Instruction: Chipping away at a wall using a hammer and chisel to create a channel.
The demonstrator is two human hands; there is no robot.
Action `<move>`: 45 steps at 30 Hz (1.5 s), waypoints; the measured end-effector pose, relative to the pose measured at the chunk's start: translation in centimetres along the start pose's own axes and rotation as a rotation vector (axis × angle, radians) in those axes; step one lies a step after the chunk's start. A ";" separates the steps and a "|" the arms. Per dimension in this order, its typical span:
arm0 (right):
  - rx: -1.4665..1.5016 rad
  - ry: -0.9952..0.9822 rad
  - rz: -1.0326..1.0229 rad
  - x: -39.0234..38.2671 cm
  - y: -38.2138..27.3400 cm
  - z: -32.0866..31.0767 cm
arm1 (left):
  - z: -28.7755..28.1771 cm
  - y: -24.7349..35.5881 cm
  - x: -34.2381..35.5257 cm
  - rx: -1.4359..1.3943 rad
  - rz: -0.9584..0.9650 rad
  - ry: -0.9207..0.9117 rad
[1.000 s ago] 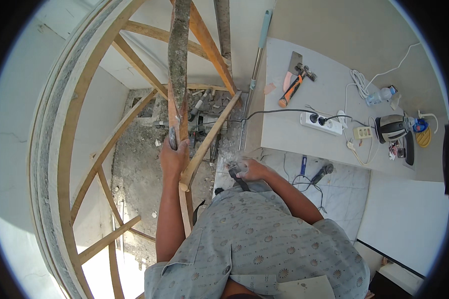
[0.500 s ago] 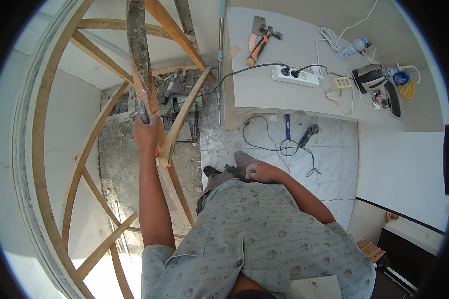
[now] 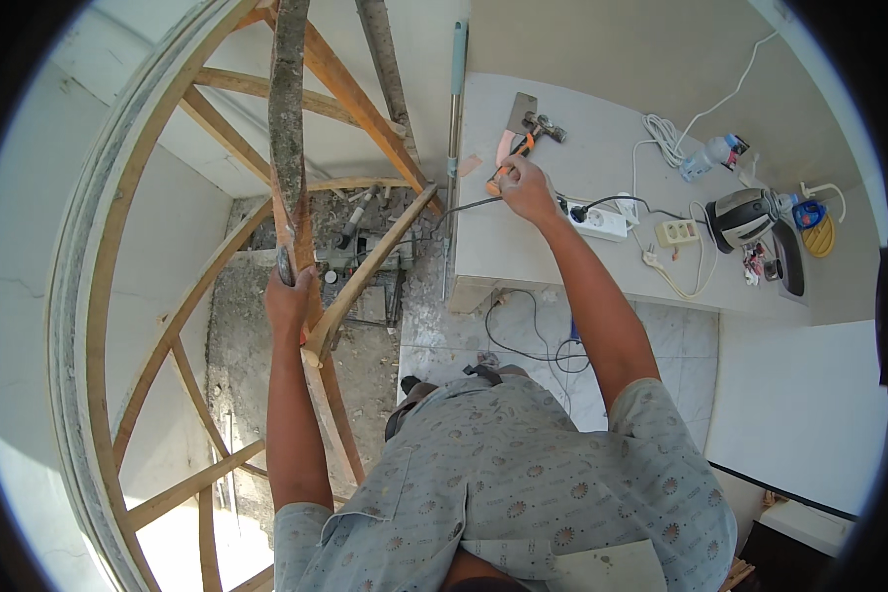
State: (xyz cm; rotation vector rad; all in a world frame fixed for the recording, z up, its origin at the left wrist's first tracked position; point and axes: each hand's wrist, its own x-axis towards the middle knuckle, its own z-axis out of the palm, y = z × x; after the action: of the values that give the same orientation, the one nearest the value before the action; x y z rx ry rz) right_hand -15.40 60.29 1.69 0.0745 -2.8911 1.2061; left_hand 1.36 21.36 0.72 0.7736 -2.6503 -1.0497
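At the left, a wooden frame (image 3: 98, 296) curves from near to far. Left hand (image 3: 287, 304): fingers closed around a grey metal tool (image 3: 285, 264), against a mortar-crusted plank (image 3: 287, 118). Right hand (image 3: 530, 191): fingers curled onto the handle of the hammer (image 3: 526, 144) — full closure cannot be told. The hammer lies at the left of the white table (image 3: 602, 118), touching a flat-bladed tool (image 3: 523, 109); right of the hand — a white power strip (image 3: 599, 225).

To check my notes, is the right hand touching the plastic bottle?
No, the right hand is at the handle of the hammer, and the bottle lies apart, farther right.
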 end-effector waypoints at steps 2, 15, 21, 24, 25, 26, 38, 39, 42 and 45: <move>-0.151 0.017 -0.013 4.3 0.6 -0.1 | 0.0 0.2 -0.1 0.038 -0.046 0.003; -0.583 -0.382 -0.016 14.0 7.9 1.9 | 0.0 1.4 -0.5 0.064 -0.111 0.041; -0.450 -0.018 -0.165 7.9 0.5 0.8 | -0.2 1.3 -0.7 0.053 -0.097 0.056; 0.108 -0.080 -0.675 0.8 -3.8 2.9 | -0.5 1.2 -1.3 0.041 -0.079 0.070; 0.287 -0.200 -0.712 -2.0 -5.0 3.9 | -0.6 1.4 -1.7 0.005 -0.010 0.101; 0.306 -0.281 -0.680 -5.1 -6.2 5.0 | -0.7 1.8 -2.3 -0.037 0.043 0.182; 0.580 -0.579 -0.254 -18.3 -8.9 5.5 | 3.7 12.8 -11.7 -0.910 0.110 -0.205; 0.493 -0.454 -0.304 -18.0 -8.1 4.7 | 4.1 12.3 -12.0 -0.916 0.225 -0.237; 0.523 -0.165 -0.193 -16.3 -5.8 3.1 | 4.6 6.8 -14.4 -0.533 0.224 -0.364; 0.500 0.060 0.030 -12.8 -3.4 1.5 | 4.9 -1.2 -16.8 -0.259 0.024 -0.709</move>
State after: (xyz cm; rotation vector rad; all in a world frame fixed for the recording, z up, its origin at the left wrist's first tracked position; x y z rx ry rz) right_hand -2.46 57.38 2.68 -0.0031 -2.4774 1.8671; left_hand 14.33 32.38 -3.41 0.3489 -2.9362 -1.8976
